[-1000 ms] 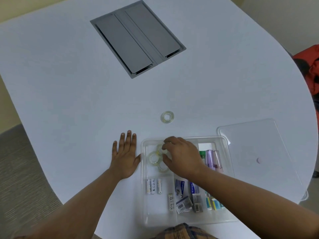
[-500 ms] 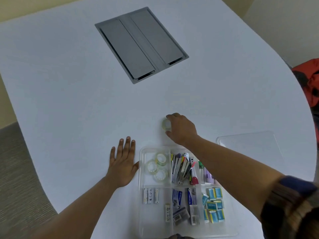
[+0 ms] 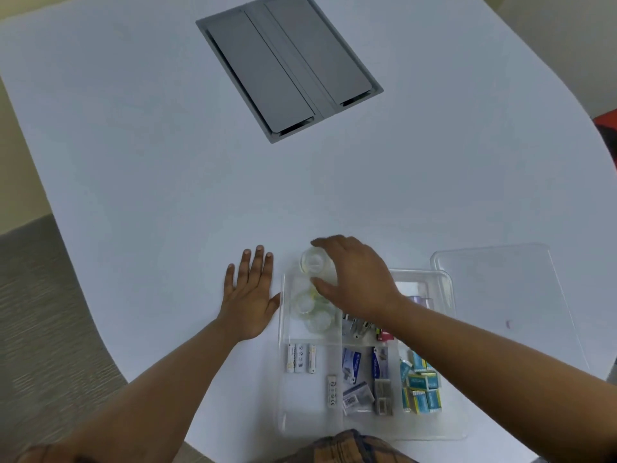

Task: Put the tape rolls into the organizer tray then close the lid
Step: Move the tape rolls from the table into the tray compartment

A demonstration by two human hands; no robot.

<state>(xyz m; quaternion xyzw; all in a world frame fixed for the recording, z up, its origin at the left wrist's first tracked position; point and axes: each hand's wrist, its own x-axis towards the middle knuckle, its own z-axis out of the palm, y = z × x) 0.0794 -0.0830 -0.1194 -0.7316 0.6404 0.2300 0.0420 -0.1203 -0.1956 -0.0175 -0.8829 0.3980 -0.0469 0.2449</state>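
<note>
Right hand [image 3: 357, 279] grip grasps a tape roll [image 3: 313, 262] above the organizer tray [image 3: 283, 362]; left hand [image 3: 248, 299] lies flat, released; labels unreadable.

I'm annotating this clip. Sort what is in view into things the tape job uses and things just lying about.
Job:
- tape roll held in the right hand
- tape rolls already in the tray
- organizer tray
- lid, off, on the table right of the tray

Lying about:
- batteries
- blue boxes
- grey table hatch
- left hand, flat on the table
</note>
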